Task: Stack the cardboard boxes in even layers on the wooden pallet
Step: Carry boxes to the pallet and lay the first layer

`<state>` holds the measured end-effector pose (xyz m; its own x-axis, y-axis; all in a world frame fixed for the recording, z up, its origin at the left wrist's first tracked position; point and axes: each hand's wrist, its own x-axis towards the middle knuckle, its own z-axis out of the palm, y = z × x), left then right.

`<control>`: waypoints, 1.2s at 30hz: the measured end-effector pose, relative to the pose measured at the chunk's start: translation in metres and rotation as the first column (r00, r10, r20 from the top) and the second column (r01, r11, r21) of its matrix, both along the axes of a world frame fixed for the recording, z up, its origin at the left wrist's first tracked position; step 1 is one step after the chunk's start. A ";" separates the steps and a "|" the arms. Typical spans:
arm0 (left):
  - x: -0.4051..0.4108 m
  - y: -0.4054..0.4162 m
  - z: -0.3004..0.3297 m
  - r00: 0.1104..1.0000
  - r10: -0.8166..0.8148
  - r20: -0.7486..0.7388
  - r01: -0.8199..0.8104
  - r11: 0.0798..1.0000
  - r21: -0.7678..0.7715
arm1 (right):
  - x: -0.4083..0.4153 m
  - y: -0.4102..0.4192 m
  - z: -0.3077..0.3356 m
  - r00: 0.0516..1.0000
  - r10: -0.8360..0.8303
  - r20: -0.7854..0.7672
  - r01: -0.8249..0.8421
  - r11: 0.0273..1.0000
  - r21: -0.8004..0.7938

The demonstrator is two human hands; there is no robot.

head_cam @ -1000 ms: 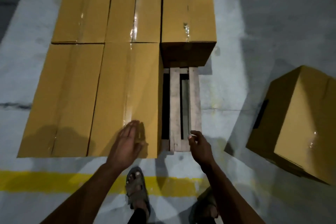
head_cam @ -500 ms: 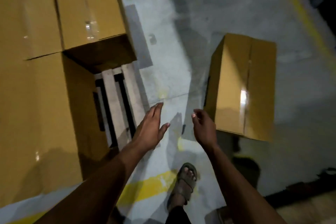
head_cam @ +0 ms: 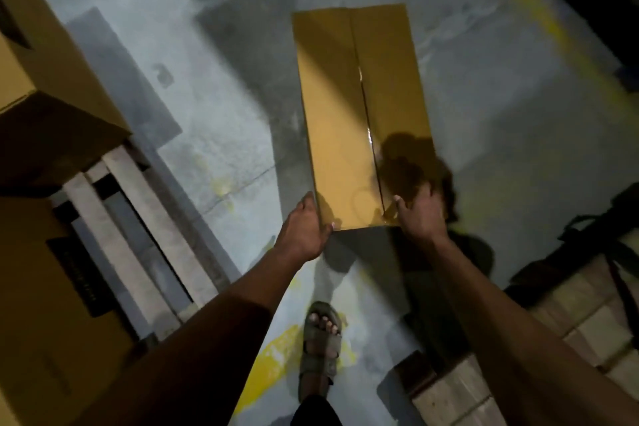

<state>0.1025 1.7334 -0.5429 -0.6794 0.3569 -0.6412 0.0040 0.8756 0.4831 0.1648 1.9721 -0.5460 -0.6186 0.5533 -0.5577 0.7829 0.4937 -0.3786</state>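
Pallet (head_cam: 145,235) mostly filled with boxes (head_cam: 38,86) (one slot bare). Last box (head_cam: 359,114) on floor, right of pallet. Left hand (head_cam: 304,235) and right hand (head_cam: 420,214) grasping near corners; lift, placing remain.

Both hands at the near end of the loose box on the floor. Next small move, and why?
Probably lift the box and swing it left. The left hand holds its near-left corner and the right hand its near-right edge, and the pallet shows bare slats beside the stacked boxes.
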 end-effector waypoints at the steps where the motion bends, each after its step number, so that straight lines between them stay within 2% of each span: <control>1: -0.001 0.003 -0.003 1.000 0.018 0.025 -0.018 1.000 -0.024 | 0.002 0.006 -0.007 0.999 0.013 0.039 -0.012 1.000 -0.002; 3: 0.002 0.013 -0.018 0.997 0.024 0.072 -0.019 0.997 -0.077 | 0.010 0.020 -0.023 0.995 -0.026 0.101 0.030 0.999 -0.037; 6: 0.005 0.012 -0.027 0.991 0.012 0.130 0.000 0.996 -0.089 | 0.016 0.020 -0.035 0.994 -0.032 0.102 0.035 0.999 -0.036; 9: 0.006 0.011 -0.037 0.973 0.083 0.217 -0.071 0.996 -0.062 | 0.011 0.024 -0.037 0.992 -0.092 0.091 0.093 0.996 -0.004; 12: 0.005 0.010 -0.041 0.938 0.192 0.288 -0.186 0.981 -0.051 | 0.002 0.036 -0.023 0.971 -0.216 0.103 0.219 0.975 -0.025; 14: 0.003 0.008 -0.038 0.918 0.259 0.300 -0.254 0.966 -0.056 | 0.000 0.041 -0.024 0.964 -0.242 0.107 0.252 0.964 -0.084; 18: 0.000 -0.013 -0.014 0.874 0.384 0.299 -0.377 0.922 -0.084 | 0.015 0.015 -0.024 0.972 -0.199 0.123 0.216 0.966 -0.145; 22: 0.004 -0.064 0.001 0.869 0.429 0.248 -0.414 0.903 -0.113 | 0.050 -0.036 -0.017 0.970 -0.220 0.107 0.239 0.948 -0.211; 26: 0.014 -0.121 0.003 0.889 0.399 0.227 -0.351 0.909 -0.223 | 0.092 -0.075 -0.018 0.973 -0.198 0.118 0.224 0.935 -0.276; 30: 0.022 -0.163 -0.006 0.948 0.154 0.279 -0.040 0.926 -0.374 | 0.119 -0.090 -0.015 0.973 -0.091 0.211 0.154 0.940 -0.305; 32: 0.020 -0.167 -0.014 0.956 0.084 0.279 0.038 0.913 -0.406 | 0.115 -0.091 -0.015 0.972 -0.113 0.205 0.176 0.931 -0.321; 34: 0.014 -0.158 -0.020 0.963 0.153 0.222 -0.067 0.934 -0.351 | 0.097 -0.092 -0.015 0.960 -0.222 0.171 0.271 0.892 -0.362; 36: 0.003 -0.139 -0.024 0.924 0.322 0.207 -0.282 0.938 -0.204 | 0.070 -0.093 -0.013 0.938 -0.330 0.103 0.338 0.808 -0.482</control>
<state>0.1060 1.5941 -0.5668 -0.5615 0.0324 -0.8268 -0.3684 0.8849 0.2849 0.2349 1.8790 -0.5591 -0.4360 0.3799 -0.8158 0.8725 -0.0438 -0.4867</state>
